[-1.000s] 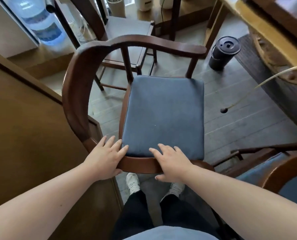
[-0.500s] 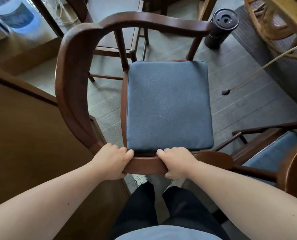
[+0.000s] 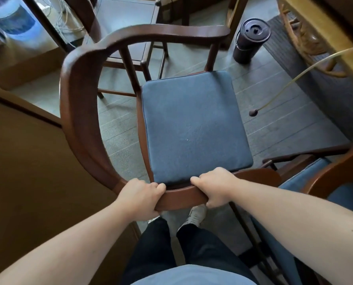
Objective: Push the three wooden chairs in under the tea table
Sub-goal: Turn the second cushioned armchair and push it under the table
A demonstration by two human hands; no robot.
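A dark wooden chair (image 3: 76, 112) with a curved rail and a blue seat cushion (image 3: 194, 126) stands right in front of me. My left hand (image 3: 140, 197) and my right hand (image 3: 214, 187) both grip the near part of its rail, side by side. A second wooden chair (image 3: 323, 175) with a blue cushion sits at the lower right, touching or almost touching the first. A third wooden chair (image 3: 128, 27), without a cushion, stands farther back. The tea table (image 3: 323, 36), light wood, runs along the upper right edge.
A brown panel (image 3: 27, 161) stands close on the left. A black cylindrical bin (image 3: 250, 41) sits on the floor beyond the chair. A thin tube with a dark tip (image 3: 253, 113) hangs from the table. A water bottle (image 3: 9, 17) is at the top left. My feet are under the rail.
My hands went from lying flat on the rail to curling tightly around it. The chair has shifted a little in the view, and the bin and table now sit farther up.
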